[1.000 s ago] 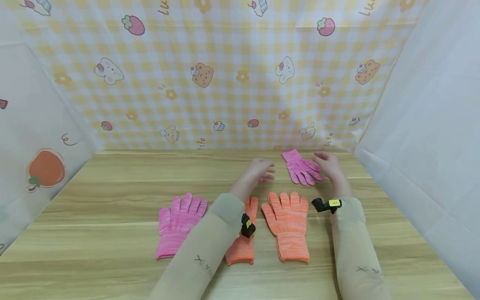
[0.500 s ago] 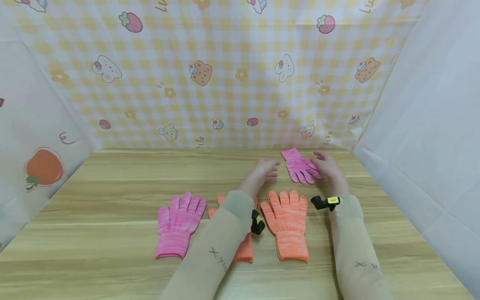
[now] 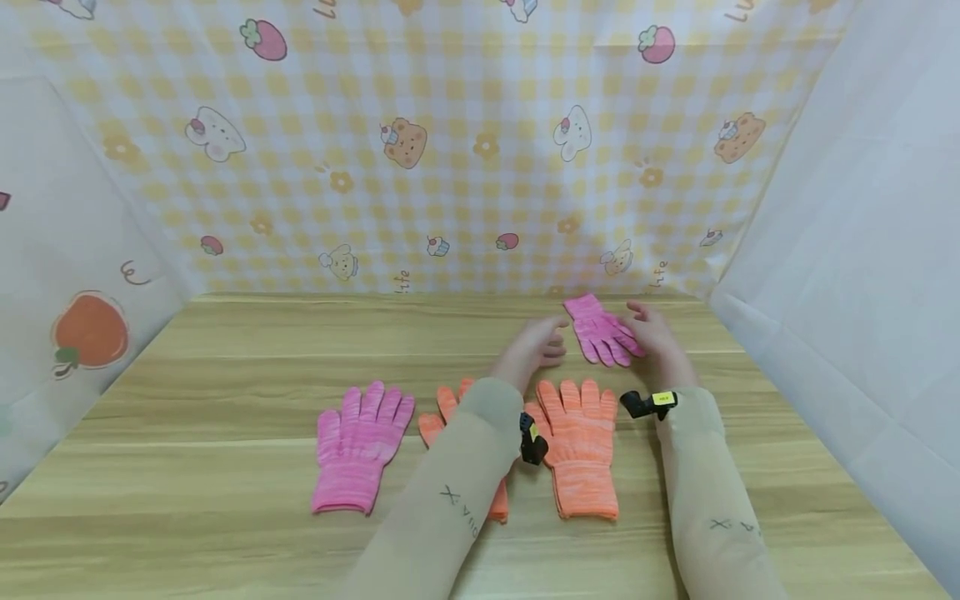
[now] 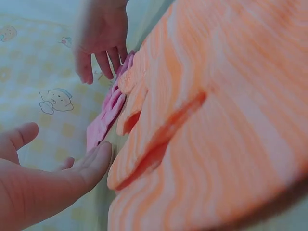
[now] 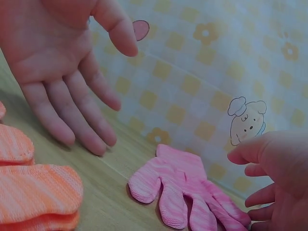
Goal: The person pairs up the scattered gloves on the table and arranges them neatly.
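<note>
A pink knit glove (image 3: 600, 333) lies at the back right of the table, fingers toward the front, flat in the right wrist view as well. To its left is my left hand (image 3: 536, 343), fingers loosely extended and holding nothing. At its right side my right hand (image 3: 658, 337) has relaxed fingers close to the glove's fingers; whether they touch it I cannot tell. Nearer the front lie two orange gloves: the right one (image 3: 583, 454) shows mostly whole, the left one (image 3: 431, 425) is partly hidden under my left sleeve. Another pink glove (image 3: 356, 450) lies farther left.
The wood-grain table (image 3: 187, 467) meets a yellow checked cloth backdrop (image 3: 450, 200) just behind the far pink glove. White cloth sides (image 3: 847, 275) stand left and right. Both forearms carry black wrist cameras (image 3: 532, 442).
My left hand has moved right, closer to the far pink glove, its sleeve now overlapping the right orange glove's edge. My right hand has shifted only slightly; the gloves lie where they were.
</note>
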Action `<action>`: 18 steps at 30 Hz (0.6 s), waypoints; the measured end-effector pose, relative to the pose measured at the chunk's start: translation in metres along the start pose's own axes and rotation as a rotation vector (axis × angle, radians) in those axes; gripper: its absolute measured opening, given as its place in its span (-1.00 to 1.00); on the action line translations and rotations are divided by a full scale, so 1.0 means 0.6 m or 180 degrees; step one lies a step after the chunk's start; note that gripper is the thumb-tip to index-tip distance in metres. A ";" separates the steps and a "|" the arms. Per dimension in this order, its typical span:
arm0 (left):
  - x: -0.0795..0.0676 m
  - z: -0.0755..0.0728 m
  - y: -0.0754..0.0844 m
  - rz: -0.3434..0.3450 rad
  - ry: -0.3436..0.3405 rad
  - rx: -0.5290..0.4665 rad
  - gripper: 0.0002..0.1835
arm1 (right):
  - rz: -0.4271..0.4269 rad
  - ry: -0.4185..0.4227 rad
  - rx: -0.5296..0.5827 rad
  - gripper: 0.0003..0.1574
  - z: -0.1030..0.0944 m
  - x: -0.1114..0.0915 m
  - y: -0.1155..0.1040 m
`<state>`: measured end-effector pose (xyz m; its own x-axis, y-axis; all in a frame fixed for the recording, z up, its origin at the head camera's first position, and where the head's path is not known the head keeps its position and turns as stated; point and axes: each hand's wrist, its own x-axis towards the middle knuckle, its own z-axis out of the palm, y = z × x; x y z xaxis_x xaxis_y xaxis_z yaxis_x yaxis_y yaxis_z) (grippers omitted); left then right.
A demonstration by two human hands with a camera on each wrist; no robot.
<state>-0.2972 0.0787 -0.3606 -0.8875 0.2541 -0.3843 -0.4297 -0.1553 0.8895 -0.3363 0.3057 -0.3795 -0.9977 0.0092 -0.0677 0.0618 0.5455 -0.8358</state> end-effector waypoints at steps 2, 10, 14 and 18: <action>0.002 0.002 -0.002 -0.0044 -0.0059 -0.0174 -0.47 | 0.0016 -0.0005 0.0036 -0.22 0.000 -0.001 -0.002; 0.005 0.007 -0.007 -0.0142 -0.0226 -0.0581 -0.32 | 0.0036 -0.0054 0.0160 -0.22 0.007 -0.015 -0.013; 0.002 0.010 -0.007 -0.0154 -0.0234 -0.0668 -0.25 | 0.0227 -0.0093 0.0528 -0.20 0.014 -0.023 -0.016; 0.002 0.012 -0.007 -0.0174 -0.0221 -0.0769 -0.21 | 0.0403 -0.0078 0.0801 -0.18 0.018 -0.026 -0.017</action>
<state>-0.2952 0.0863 -0.3631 -0.8520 0.3319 -0.4048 -0.5113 -0.3611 0.7799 -0.3209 0.2912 -0.3757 -0.9807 0.0421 -0.1908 0.1943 0.3159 -0.9287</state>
